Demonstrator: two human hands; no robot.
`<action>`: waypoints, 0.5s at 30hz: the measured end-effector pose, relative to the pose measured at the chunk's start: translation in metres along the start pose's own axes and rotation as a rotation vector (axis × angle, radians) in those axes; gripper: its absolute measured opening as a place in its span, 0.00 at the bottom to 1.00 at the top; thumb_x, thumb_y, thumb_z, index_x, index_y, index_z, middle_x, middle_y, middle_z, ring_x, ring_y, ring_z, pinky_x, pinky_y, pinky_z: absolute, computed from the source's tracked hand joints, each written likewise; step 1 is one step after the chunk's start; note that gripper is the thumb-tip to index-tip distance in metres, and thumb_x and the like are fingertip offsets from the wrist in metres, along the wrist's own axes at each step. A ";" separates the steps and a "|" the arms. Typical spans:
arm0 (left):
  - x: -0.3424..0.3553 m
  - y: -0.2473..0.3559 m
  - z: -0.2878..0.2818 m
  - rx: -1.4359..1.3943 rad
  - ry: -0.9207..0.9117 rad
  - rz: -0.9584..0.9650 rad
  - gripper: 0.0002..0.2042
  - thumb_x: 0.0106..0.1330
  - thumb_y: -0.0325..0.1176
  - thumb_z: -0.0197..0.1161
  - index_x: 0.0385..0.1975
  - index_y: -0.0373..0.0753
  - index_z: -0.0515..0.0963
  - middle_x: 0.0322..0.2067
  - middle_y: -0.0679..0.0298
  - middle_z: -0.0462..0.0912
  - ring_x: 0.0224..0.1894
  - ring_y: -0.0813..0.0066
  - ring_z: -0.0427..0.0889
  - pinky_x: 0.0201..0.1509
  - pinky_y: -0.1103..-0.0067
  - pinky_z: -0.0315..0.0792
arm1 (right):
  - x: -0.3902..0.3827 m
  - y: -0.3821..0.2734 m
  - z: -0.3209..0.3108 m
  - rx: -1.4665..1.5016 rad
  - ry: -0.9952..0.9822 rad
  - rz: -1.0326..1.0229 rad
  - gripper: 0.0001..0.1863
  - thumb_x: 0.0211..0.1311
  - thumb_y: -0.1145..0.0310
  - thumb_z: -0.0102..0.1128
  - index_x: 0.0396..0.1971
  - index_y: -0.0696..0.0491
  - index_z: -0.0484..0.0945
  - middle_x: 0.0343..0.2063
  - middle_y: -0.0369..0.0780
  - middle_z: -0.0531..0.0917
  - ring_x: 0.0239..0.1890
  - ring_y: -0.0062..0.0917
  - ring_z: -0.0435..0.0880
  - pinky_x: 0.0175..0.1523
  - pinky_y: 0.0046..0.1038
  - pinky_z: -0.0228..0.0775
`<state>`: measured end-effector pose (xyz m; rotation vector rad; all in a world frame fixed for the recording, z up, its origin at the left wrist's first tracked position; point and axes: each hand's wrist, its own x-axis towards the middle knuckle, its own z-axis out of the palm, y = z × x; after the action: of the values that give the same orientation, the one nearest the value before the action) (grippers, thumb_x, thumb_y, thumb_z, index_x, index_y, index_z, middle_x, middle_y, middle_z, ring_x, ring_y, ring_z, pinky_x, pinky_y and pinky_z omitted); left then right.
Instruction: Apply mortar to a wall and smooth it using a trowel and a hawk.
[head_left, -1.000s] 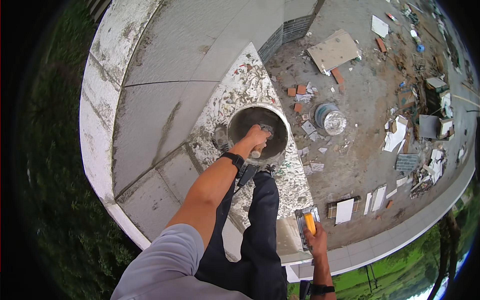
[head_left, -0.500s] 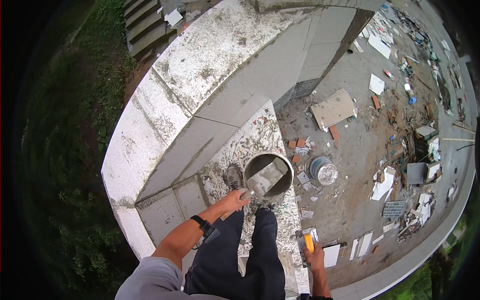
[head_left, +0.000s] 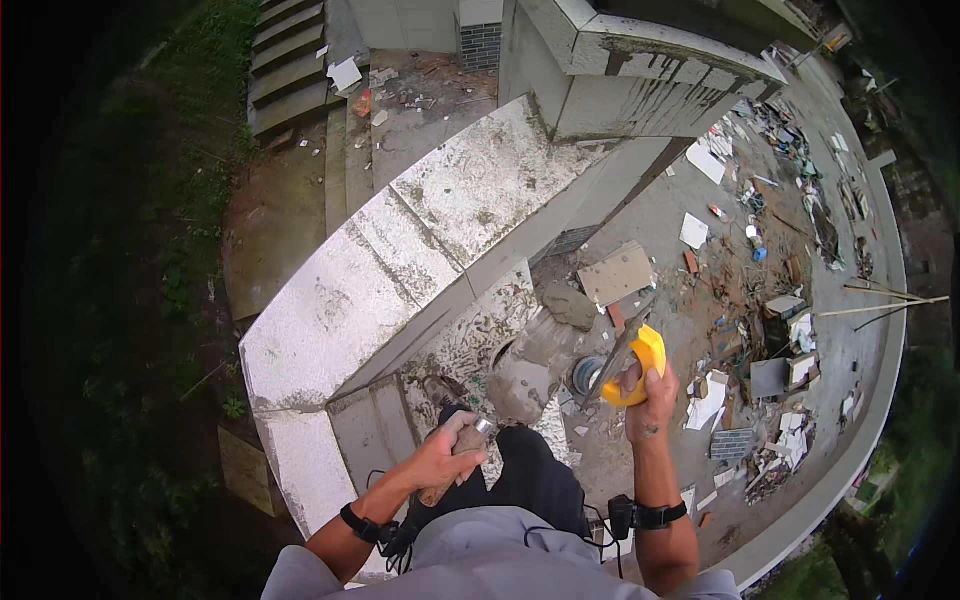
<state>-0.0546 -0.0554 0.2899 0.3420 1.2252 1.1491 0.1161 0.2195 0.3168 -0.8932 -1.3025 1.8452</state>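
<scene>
My left hand (head_left: 452,455) grips the handle of a steel trowel, whose blade (head_left: 525,375) is raised in front of me, coated in grey mortar, with a lump (head_left: 567,305) at its far end. My right hand (head_left: 652,400) holds a float by its yellow handle (head_left: 650,350), the metal plate held on edge just right of the trowel. The bucket below is mostly hidden by the blade. My shoe (head_left: 440,390) and dark-trousered legs rest on a paint-spattered white ledge (head_left: 470,330).
A white wall top (head_left: 330,310) curves along my left, rising to a taller block (head_left: 640,90). Beyond it are concrete steps (head_left: 288,80) and greenery. Lower right lies a floor strewn with tiles, a cardboard sheet (head_left: 615,272), a pail (head_left: 585,375) and rubble.
The trowel has come up out of the bucket carrying mortar. The float has risen from low right to beside the trowel. My view has shifted toward the wall top and steps.
</scene>
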 end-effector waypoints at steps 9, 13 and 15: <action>-0.053 0.096 -0.056 -0.037 -0.201 0.141 0.35 0.63 0.32 0.67 0.63 0.26 0.54 0.21 0.69 0.72 0.18 0.85 0.70 0.21 0.84 0.65 | 0.010 -0.037 0.133 0.072 -0.136 -0.186 0.32 0.58 0.45 0.62 0.46 0.61 0.74 0.20 0.35 0.74 0.21 0.19 0.72 0.35 0.26 0.70; -0.071 0.121 -0.084 0.044 -0.058 0.195 0.31 0.63 0.34 0.67 0.61 0.29 0.59 0.21 0.69 0.73 0.17 0.84 0.70 0.20 0.84 0.65 | -0.016 -0.018 0.139 -0.230 -0.176 -0.012 0.23 0.60 0.52 0.61 0.40 0.60 0.77 0.21 0.33 0.75 0.20 0.17 0.73 0.28 0.22 0.67; -0.077 0.125 -0.097 0.087 0.019 0.216 0.27 0.62 0.34 0.67 0.58 0.33 0.63 0.21 0.68 0.73 0.17 0.83 0.70 0.19 0.83 0.65 | -0.018 -0.032 0.145 -0.291 -0.183 0.059 0.22 0.61 0.54 0.61 0.40 0.60 0.77 0.21 0.33 0.76 0.20 0.17 0.73 0.28 0.22 0.66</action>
<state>-0.1933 -0.0983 0.3898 0.5407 1.2797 1.2876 0.0087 0.1436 0.3870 -0.9361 -1.7081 1.8461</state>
